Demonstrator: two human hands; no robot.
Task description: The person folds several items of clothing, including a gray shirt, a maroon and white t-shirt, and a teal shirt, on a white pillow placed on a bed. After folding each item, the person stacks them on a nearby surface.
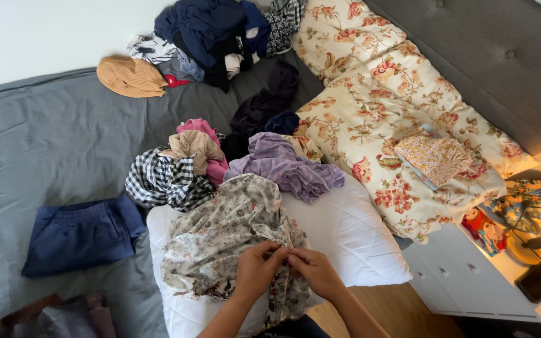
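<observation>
Both hands meet at the near end of a floral garment [226,241], a soft grey-and-cream piece with small flowers on it. The left hand [257,270] and the right hand [314,272] sit side by side, touching each other, and the fingers [278,253] of both are pinched shut on the same little bit of the cloth, right at its edge. The garment starts at the fingers and spreads away from them, up and to the left, so its long way runs from the pinched spot toward the far left. Most of the cloth lies on the left hand's side, so the left hand is nearer to the big part of it, and the right hand has only a thin strip near it. The garment lies bunched on a white pillow [352,235], which pokes out just to the right of the fingers. Past the far end of the garment, farther from the fingers, sit a purple garment [286,164] and a black-and-white checked garment [164,180], close together. Well off to the left of the fingers, folded navy shorts [82,235] rest flat on the grey bed sheet [45,144], apart from everything else.
</observation>
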